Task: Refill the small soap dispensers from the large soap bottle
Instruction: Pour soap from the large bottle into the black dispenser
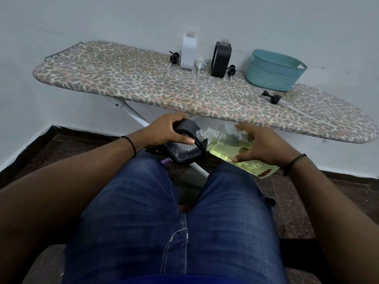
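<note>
Step in hand: pouring from the large soap bottle (231, 144) into a black dispenser (185, 145), held over the lap; no stream of soap can be made out at the mouth
Right hand (260, 146): fingers and thumb curled round the bottle's body, wrist turned so the bottle lies nearly on its side, its open neck pointing toward the other hand
Left hand (164, 133): clamped over the top and side of the dispenser, thumb across its clear front, tilting it toward the bottle
Meeting point: between the two hands, the bottle's mouth sits right at the dispenser's neck; whether they touch I cannot tell
Next move, as I judge it: raise the bottle's base a little and keep the mouths lined up, or soap falls on the jeans (164, 212)
Beyond the hands: on the ironing board (123, 83) stand a white dispenser (188, 54) and a second black dispenser (221, 59), both uncapped, pump heads lying beside them, apparently awaiting their turn
Farthest right of the hands: a teal basket (274, 70)
</note>
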